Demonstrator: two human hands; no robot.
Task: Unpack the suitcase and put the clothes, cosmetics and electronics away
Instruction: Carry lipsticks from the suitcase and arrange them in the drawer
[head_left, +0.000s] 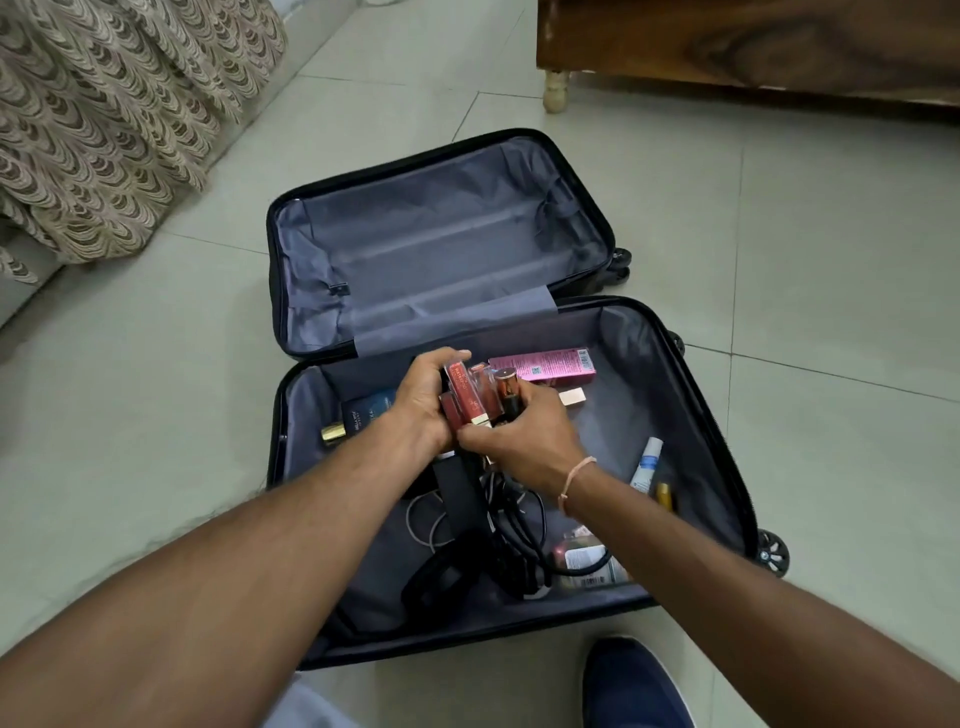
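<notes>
A black suitcase (691, 395) lies open on the tiled floor, grey lining showing in both halves. The far half holds nothing. Over the near half, my left hand (423, 402) grips a bundle of red lipstick boxes (465, 395). My right hand (530, 441) holds a dark lipstick tube (508, 397) against that bundle. Left in the near half are a pink box (545, 364), a dark blue perfume bottle with a gold cap (358, 413), a white tube (647, 465), a small gold item (665, 496), a pink bottle (582, 564) and a tangle of black and white cables (498, 535).
A patterned curtain (104, 114) hangs at the left. Wooden furniture on a pale leg (556, 91) stands at the back right. My blue shoe (634, 686) rests on the floor just in front of the suitcase. Pale floor tiles surround the case.
</notes>
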